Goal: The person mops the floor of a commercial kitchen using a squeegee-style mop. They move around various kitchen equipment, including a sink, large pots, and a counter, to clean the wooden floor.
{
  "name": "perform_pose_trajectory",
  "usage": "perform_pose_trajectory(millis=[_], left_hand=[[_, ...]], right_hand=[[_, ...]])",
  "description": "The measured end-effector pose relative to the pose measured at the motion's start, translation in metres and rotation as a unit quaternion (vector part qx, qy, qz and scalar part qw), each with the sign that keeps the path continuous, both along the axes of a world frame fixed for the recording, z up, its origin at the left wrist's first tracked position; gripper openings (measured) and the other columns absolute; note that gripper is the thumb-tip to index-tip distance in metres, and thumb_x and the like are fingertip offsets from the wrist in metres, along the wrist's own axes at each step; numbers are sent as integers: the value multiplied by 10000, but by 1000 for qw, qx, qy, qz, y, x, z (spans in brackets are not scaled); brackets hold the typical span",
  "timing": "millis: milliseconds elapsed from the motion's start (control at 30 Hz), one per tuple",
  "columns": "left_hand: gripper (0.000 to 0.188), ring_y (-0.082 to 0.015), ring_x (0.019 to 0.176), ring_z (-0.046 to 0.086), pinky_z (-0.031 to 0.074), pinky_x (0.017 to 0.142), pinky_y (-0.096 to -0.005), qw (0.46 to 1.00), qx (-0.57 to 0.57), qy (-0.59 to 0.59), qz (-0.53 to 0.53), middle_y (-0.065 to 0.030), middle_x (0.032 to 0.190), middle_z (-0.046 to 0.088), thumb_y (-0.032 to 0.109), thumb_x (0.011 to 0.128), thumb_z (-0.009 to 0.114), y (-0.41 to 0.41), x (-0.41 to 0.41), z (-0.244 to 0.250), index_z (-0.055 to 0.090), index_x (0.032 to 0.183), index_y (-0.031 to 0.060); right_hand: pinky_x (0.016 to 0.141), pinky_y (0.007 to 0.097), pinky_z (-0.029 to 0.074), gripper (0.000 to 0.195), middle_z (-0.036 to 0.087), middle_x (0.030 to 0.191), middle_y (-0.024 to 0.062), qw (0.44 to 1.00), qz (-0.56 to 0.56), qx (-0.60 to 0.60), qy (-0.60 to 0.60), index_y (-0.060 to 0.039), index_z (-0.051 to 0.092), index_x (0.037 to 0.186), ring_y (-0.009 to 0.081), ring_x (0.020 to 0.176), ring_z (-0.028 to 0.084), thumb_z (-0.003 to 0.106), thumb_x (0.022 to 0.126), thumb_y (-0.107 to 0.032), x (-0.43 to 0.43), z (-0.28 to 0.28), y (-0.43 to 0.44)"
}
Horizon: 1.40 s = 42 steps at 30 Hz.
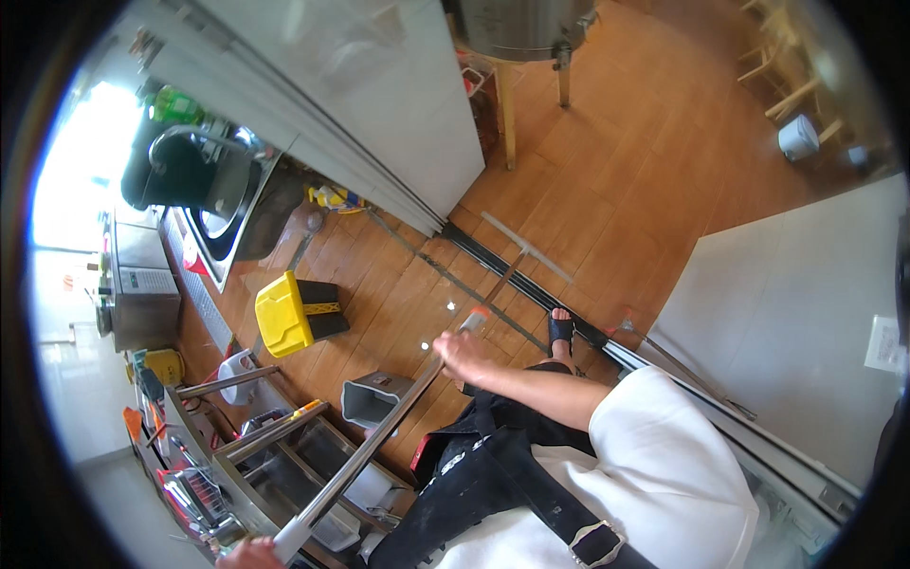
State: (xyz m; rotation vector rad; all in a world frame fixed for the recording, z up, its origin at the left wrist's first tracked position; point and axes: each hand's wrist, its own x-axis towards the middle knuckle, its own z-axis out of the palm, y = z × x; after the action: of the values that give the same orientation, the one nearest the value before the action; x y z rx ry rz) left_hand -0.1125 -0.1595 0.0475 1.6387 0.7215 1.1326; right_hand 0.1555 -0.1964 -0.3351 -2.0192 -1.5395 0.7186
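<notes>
A long-handled floor squeegee [370, 444] runs diagonally from the lower left to the upper right. My right hand [462, 358] is closed around its metal pole, just below a grey sleeve with an orange collar. My left hand [250, 553], partly cut off at the bottom edge, grips the pole's light grey end. The squeegee's blade [526, 247] rests on the orange wood-look floor [604, 163], beyond the dark sliding-door track [512, 274]. My sandalled foot [561, 326] stands beside the track.
A yellow-lidded bin [284, 313] and a grey open bin [377, 400] stand on the floor at left. Metal shelving [277, 427] with containers is near the grey bin. A sink [231, 242] lies upper left. White panels [398, 92] flank the doorway; a metal vat [519, 28] on legs stands beyond.
</notes>
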Motion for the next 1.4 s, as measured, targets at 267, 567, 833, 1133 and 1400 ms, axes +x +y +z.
perform_pose_trajectory(millis=[267, 567, 833, 1133, 1400], left_hand=[[281, -156, 406, 439, 354, 387, -275, 969, 134, -169, -120, -62, 479, 473, 138, 774, 609, 31, -82, 16, 384, 618, 75], [258, -197, 502, 516, 498, 809, -479, 989, -136, -29, -49, -79, 522, 479, 58, 650, 705, 50, -64, -61, 448, 649, 68], [224, -160, 438, 482, 375, 414, -283, 969, 122, -27, -212, -48, 527, 508, 130, 807, 596, 108, -124, 59, 426, 673, 69], [263, -193, 564, 498, 483, 825, -464, 982, -118, -40, -142, -59, 548, 474, 71, 671, 681, 104, 5, -63, 418, 655, 73], [300, -170, 561, 430, 468, 821, -390, 972, -91, 172, 130, -27, 559, 408, 166, 690, 667, 118, -143, -10, 376, 719, 97]], right_hand=[[577, 381, 492, 51, 614, 739, 77, 990, 47, 132, -4, -133, 588, 724, 268, 703, 632, 576, 712, -85, -42, 36, 26], [632, 403, 460, 300, 559, 826, 115, 997, -23, -17, -65, -95, 559, 781, 298, 803, 581, 738, 553, -18, -24, -93, 29], [594, 432, 505, 96, 607, 790, 61, 992, 74, -33, 99, -123, 564, 714, 306, 747, 630, 636, 658, -92, -114, 63, 68], [601, 407, 487, 146, 598, 783, 101, 996, -59, -18, -71, -101, 600, 712, 281, 731, 610, 703, 615, -67, 74, -42, 80], [554, 401, 520, 148, 571, 767, 112, 998, 19, -18, -56, -75, 550, 760, 261, 706, 623, 664, 682, -127, -43, -46, 104]])
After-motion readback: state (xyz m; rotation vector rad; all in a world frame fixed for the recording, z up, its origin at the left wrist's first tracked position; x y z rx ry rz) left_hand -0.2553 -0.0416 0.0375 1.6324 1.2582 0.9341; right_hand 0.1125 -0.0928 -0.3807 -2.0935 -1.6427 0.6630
